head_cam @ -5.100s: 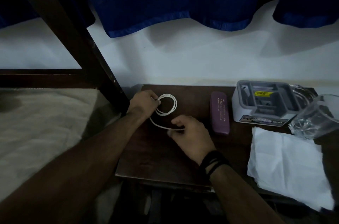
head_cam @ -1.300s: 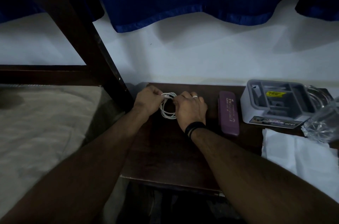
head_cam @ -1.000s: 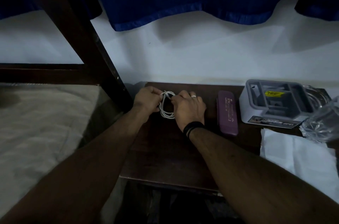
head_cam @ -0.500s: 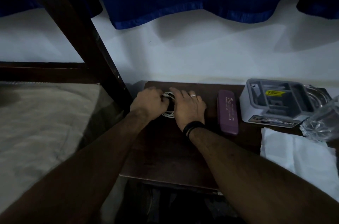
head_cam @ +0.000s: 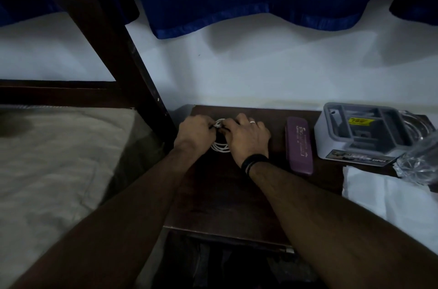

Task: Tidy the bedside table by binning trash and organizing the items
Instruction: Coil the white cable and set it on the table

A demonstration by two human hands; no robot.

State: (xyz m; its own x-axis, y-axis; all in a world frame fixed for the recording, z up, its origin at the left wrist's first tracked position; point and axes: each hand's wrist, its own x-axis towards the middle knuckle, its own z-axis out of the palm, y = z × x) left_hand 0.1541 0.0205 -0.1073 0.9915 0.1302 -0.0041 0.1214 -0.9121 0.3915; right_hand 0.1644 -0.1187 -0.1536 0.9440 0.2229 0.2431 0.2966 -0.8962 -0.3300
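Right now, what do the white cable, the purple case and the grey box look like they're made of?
White cable: looks like flexible rubbery plastic, matte; it bends into tight loops. Purple case: probably hard plastic or leatherette, dull sheen with printed lettering; the dim light leaves it open. Grey box: seems moulded plastic, smooth, with crisp compartment walls and a yellow sticker.

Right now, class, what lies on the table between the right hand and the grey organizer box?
In the head view, a purple case lies between the right hand and the grey organizer box.

Left hand [head_cam: 194, 132] and right hand [head_cam: 246, 137] are pinching coiled white cable [head_cam: 220, 146] on bedside table [head_cam: 222, 196], purple case [head_cam: 299, 148] lying beside.
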